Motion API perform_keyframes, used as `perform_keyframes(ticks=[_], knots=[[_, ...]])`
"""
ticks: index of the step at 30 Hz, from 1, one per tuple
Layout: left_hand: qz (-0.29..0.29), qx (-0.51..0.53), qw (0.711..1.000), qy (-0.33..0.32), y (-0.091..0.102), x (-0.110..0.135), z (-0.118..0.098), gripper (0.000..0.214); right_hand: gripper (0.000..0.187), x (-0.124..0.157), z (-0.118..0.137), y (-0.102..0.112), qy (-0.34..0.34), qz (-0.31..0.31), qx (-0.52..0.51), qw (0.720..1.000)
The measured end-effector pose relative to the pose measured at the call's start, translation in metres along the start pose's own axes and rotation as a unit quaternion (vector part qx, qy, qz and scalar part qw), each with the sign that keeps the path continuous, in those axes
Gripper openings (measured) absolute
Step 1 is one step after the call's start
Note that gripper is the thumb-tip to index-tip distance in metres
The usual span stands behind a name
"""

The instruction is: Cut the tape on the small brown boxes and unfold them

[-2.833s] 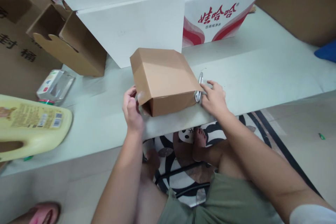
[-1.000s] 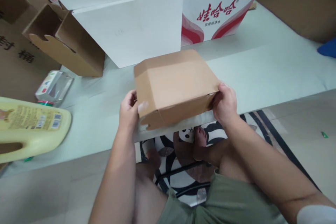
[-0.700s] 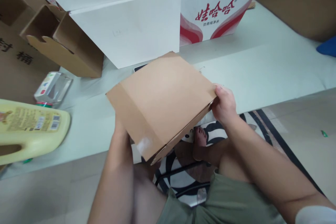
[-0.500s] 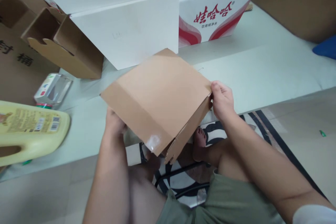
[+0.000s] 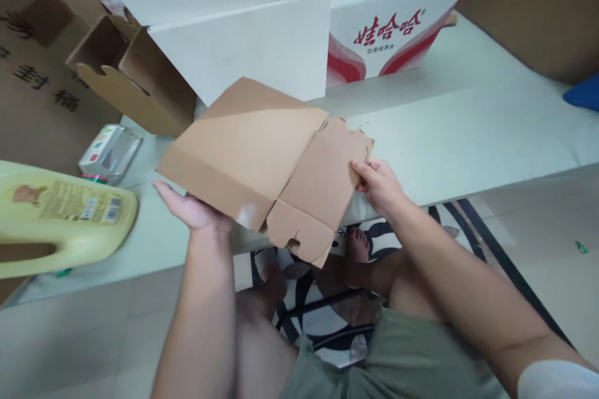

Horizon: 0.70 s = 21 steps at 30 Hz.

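Note:
A brown cardboard box (image 5: 243, 143), folded rather flat, is held tilted in front of me. Its slotted side flap (image 5: 322, 174) now faces up, and a shiny bit of clear tape (image 5: 246, 215) sits near its lower corner. My right hand (image 5: 380, 184) pinches the flap's right edge between thumb and fingers. Under the box's left edge, my left hand (image 5: 196, 209) lies palm up with its thumb stretched out, supporting the cardboard without gripping it. Part of its fingers is hidden beneath the box.
Behind stand white cartons (image 5: 243, 56) and a white-and-red carton (image 5: 388, 37). To the left are an open brown box (image 5: 154, 87), a clear bottle (image 5: 112, 149) and a yellow jug (image 5: 70, 218) on the pale green surface (image 5: 468, 118). A patterned mat (image 5: 322, 349) lies below.
The box has turned and shifted left, so its slotted side flap has swung outward and up. My left hand has loosened from a closed grip, thumb now out; my right hand has slid slightly left and down.

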<state>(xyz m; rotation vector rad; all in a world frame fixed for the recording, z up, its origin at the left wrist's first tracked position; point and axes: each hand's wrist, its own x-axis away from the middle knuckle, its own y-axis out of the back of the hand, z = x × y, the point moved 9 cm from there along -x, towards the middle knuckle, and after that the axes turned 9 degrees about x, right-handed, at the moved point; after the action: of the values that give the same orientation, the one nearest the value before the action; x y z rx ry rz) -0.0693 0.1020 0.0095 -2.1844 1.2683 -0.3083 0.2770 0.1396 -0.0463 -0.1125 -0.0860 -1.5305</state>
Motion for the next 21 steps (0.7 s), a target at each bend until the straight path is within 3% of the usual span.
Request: perform_keyframes(ticks=[4, 9, 13, 15, 17, 21], knots=[[-0.055, -0.004, 0.997, 0.053, 0.015, 0.006, 0.007, 0.051, 0.058, 0.006, 0.009, 0.003, 0.037, -0.054, -0.013, 0.998], [-0.083, -0.022, 0.992, 0.089, 0.040, 0.003, 0.024, 0.044, 0.061, 0.022, 0.005, -0.029, -0.032, 0.048, -0.032, 0.998], [-0.049, -0.008, 0.993, 0.110, 0.036, -0.002, 0.033, 0.043, 0.057, 0.035, 0.015, -0.028, -0.077, 0.040, -0.085, 0.993], [-0.047, 0.010, 0.990, 0.129, 0.031, -0.001, 0.037, 0.049, 0.057, 0.041, 0.022, -0.011, -0.080, 0.013, -0.106, 0.991], [-0.073, 0.022, 0.984, 0.161, 0.028, 0.003, 0.043, 0.048, 0.058, 0.050, 0.027, 0.024, -0.067, -0.045, -0.112, 0.990], [-0.070, 0.037, 0.980, 0.185, 0.012, 0.011, 0.047, 0.036, 0.055, 0.086, 0.030, 0.137, -0.006, -0.218, -0.069, 0.974]])
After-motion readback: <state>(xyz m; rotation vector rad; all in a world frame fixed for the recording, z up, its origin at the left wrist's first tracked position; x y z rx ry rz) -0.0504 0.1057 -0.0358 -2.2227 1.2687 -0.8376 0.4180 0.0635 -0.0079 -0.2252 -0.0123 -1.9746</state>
